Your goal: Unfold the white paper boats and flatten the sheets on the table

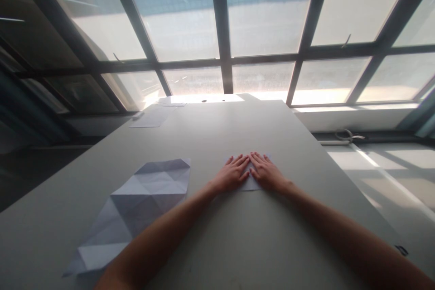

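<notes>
An office-like room: long grey table (217,136) beneath tall grid windows (220,27).

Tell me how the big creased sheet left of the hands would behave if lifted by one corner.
The creased sheet would probably flop and bend along its many fold lines. It looks thin and light, likely sliding easily on the smooth table.

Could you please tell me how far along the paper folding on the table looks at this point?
One creased sheet lies opened flat at the left, its fold lines already made. In hand: the left hand and right hand press flat on a small folded paper on the table. More sheets lie at the far edge, apparently unfolded.
</notes>
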Tool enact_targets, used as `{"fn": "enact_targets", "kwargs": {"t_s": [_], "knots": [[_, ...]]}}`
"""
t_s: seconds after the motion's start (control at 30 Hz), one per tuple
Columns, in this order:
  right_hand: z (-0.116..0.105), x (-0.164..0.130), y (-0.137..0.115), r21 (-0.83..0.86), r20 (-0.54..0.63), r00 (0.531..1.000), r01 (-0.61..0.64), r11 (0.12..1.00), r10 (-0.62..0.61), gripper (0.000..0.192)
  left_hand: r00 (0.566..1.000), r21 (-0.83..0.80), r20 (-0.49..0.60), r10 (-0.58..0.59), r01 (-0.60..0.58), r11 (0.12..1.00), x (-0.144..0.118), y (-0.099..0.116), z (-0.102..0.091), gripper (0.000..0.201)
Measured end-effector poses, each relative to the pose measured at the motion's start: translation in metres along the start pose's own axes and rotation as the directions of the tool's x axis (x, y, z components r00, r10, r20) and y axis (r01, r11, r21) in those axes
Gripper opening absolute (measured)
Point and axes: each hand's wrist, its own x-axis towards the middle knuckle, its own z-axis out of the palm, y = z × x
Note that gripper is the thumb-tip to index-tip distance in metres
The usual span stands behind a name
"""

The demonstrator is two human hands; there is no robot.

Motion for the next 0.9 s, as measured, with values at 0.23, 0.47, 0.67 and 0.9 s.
{"fn": "enact_targets", "kwargs": {"t_s": [0.23,0.47,0.67,0.9], "knots": [[-0.0005,-0.0004,-0.0008,-0.015,0.0,0.999,-0.047,0.999,0.047,0.062,1.0,0.011,0.014,-0.007,0.007,1.0,-0.0003,-0.0018,0.0008,0.058],[0.0027,-0.0008,0.0006,-0.03,-0.027,0.993,-0.118,0.993,0.117,0.061,1.0,0.023,0.017,-0.002,0.002,1.0,-0.0011,-0.005,0.0024,0.058],[0.0055,-0.0014,0.0018,-0.051,-0.064,0.978,-0.204,0.978,0.201,0.062,1.0,0.026,0.026,0.001,-0.002,1.0,-0.0007,-0.0063,0.0038,0.059],[0.0049,-0.0016,0.0033,-0.072,-0.094,0.933,-0.355,0.932,0.348,0.065,0.999,0.023,0.032,0.003,-0.004,1.0,-0.0004,-0.0068,0.0039,0.059]]}}
